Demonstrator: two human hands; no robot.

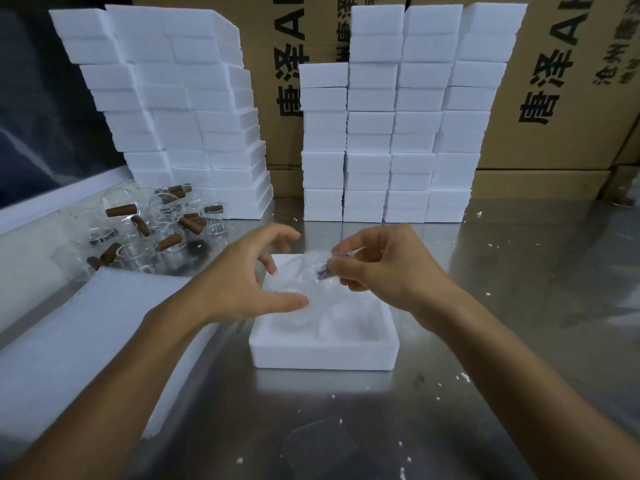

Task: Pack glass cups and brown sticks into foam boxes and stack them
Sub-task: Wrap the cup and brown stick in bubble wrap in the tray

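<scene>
Foam stacks (pixel 388 133) stand behind loose glass cups (pixel 138 230).

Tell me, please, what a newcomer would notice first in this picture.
First, the two hands at the centre, over an open foam box on the metal table: the right hand pinches something small and blurred, and the left hand hovers with spread fingers. Behind them, tall stacks of foam boxes stand against cartons. At the left lies a pile of glass cups and brown sticks.
</scene>
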